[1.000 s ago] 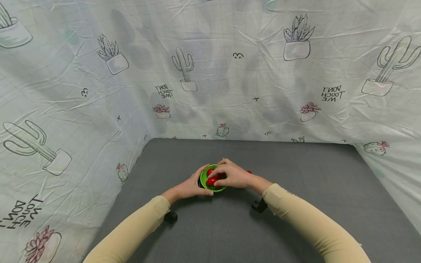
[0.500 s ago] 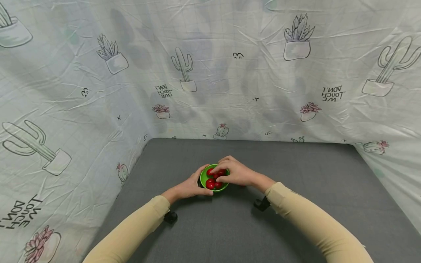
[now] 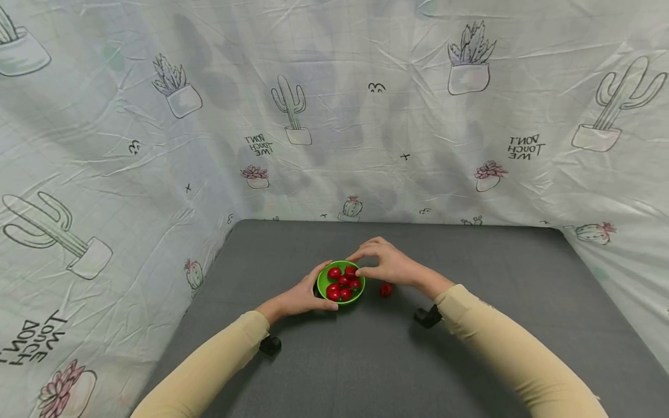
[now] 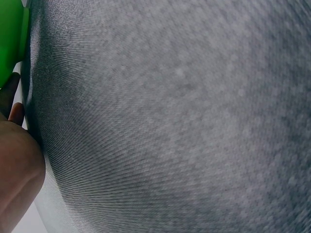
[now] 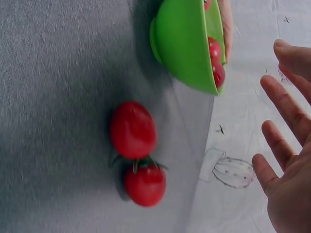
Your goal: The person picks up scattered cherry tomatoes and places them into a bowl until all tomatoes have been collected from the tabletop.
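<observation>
A green bowl (image 3: pixel 322 286) holding several small red tomatoes (image 3: pixel 334 291) stands on the grey table. My left hand (image 3: pixel 302 295) grips its left side, thumb in front and fingers round the back; the left wrist view catches only a bit of the bowl (image 4: pixel 10 41) and part of the hand. Just above the bowl's right rim is my right hand (image 3: pixel 393 266), its fingers spread and nothing between them in the right wrist view. Below that hand, two more tomatoes lie on the table, a larger tomato (image 5: pixel 132 130) touching a smaller tomato (image 5: pixel 146 184) with green stalks.
The grey table (image 3: pixel 324 371) runs back to a pale hanging cloth (image 3: pixel 334 116) printed with cacti, which also covers both sides. A dark wrist mount (image 3: pixel 270 345) sits under the left wrist and another dark mount (image 3: pixel 427 317) under the right.
My right hand has drawn back from over the bowl to the right, with its fingers opening out. More tomatoes in the bowl and those beside it now show. My left hand has stayed put.
</observation>
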Demonstrator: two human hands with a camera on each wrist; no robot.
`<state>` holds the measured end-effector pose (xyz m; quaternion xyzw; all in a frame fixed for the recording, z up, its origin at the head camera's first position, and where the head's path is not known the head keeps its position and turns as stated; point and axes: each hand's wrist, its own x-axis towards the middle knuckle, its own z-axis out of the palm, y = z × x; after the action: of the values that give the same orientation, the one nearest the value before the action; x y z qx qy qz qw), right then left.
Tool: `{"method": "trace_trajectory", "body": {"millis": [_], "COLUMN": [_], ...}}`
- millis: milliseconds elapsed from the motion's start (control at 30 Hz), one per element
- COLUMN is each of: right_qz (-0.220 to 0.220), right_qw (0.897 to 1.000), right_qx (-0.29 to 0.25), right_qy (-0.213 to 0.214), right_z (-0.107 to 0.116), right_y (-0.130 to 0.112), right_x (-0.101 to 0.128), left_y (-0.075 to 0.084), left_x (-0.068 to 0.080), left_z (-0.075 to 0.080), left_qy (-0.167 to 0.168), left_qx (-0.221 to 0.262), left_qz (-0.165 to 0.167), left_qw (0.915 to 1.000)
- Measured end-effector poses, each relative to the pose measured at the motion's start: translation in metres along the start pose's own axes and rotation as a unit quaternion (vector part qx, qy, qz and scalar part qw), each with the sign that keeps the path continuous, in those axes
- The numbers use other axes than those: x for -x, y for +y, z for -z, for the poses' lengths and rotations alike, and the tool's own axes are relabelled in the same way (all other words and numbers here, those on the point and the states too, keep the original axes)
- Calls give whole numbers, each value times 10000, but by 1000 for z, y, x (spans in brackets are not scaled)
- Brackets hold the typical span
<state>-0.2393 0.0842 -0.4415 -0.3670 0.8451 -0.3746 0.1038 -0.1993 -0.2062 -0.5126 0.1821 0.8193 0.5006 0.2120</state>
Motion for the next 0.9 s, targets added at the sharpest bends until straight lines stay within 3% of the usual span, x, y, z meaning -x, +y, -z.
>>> {"method": "trace_trajectory", "body": {"millis": [467,900], "right_qz": [-386,-733], "right_qw": [9989,9969], "right_qx": [-121,-108], "right_qy": [253,251], "right_z": [26,32], "right_y": [21,47], "right_x": [20,35], "left_y": [2,1], "left_x": [1,3], "left_z": [1,1], "left_qy": [105,61], "left_qx": [-108,-320], "left_qz": [9,53], "left_qw": [9999,9995]}}
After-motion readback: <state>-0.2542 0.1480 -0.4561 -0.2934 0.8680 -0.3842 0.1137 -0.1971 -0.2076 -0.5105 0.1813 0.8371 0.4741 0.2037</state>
